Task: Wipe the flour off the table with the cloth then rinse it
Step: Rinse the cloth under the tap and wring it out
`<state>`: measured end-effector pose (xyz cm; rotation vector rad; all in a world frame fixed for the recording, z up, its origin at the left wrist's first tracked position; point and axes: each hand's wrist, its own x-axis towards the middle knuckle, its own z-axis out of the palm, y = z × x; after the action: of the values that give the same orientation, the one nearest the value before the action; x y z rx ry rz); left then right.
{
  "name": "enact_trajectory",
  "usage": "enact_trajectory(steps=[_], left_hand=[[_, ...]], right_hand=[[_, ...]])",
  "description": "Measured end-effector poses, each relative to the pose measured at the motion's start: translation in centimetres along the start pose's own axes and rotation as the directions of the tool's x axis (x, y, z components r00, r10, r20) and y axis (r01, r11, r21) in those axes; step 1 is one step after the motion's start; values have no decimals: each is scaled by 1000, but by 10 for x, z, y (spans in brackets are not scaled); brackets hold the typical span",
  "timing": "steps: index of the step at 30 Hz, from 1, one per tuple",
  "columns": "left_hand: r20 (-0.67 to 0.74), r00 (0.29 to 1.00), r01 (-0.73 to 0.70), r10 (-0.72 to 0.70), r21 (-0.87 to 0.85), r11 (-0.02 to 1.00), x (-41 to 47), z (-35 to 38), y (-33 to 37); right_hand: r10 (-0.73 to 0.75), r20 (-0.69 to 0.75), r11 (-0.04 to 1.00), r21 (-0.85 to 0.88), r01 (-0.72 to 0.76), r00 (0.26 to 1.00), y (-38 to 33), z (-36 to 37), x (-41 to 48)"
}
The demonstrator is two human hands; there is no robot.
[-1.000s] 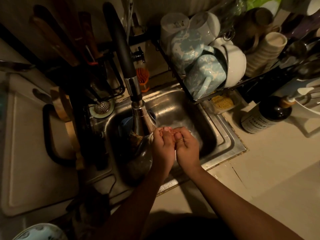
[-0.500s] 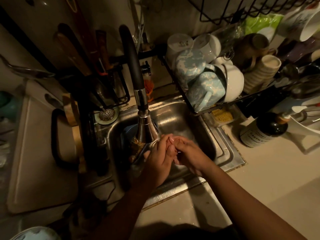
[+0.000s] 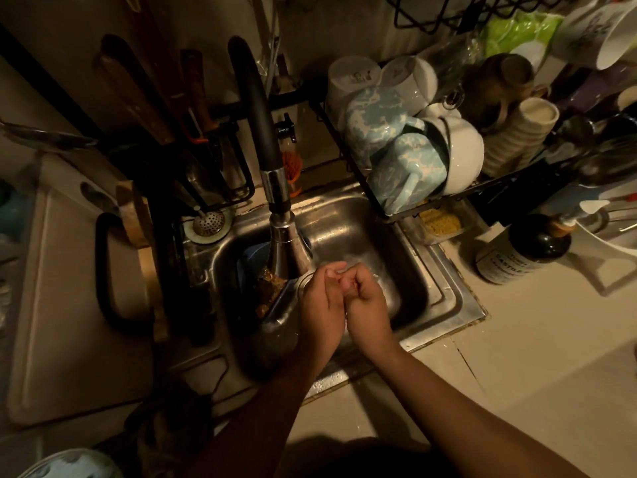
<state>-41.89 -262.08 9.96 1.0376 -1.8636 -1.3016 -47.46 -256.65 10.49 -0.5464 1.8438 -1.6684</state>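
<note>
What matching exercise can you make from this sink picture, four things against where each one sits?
Things:
1. left hand and right hand
2. dark bottle
3. strainer
4. blue patterned mugs

Places:
A. in the dish rack
B. on the counter, right of the sink
C. over the sink basin
D. on the sink rim, back left

Pairs: 1-C, 2-B, 3-D, 4-A

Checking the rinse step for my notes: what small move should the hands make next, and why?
Probably shift both hands slightly left, under the faucet head. The left hand and right hand are pressed together over the sink, just right of the head; no cloth is discernible between them.
</note>
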Motion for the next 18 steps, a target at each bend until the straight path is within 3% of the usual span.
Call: enact_trajectory(steps=[3,8,12,16,18], left_hand=[[67,994,93,-89,-57,994,-2,2,1],[71,983,178,-168,-177,968,-4,0,3],[105,978,197,-179,-201,960,2,-7,-3],[87,975,214,-206,-91,973,10,-21,-18],[115,961,269,-252,-172,948,12,-24,-12]], right_hand=[[-56,-77,996,-67,51,995,5,2,-3],[-98,7,983,-152,98,995,9,-1,1],[-30,123,998,-42,35,992,10,-13,13],[-11,217,998,58,-2,976,-1,-27,23],[-19,283,998,66,1,959,-5,-29,25]])
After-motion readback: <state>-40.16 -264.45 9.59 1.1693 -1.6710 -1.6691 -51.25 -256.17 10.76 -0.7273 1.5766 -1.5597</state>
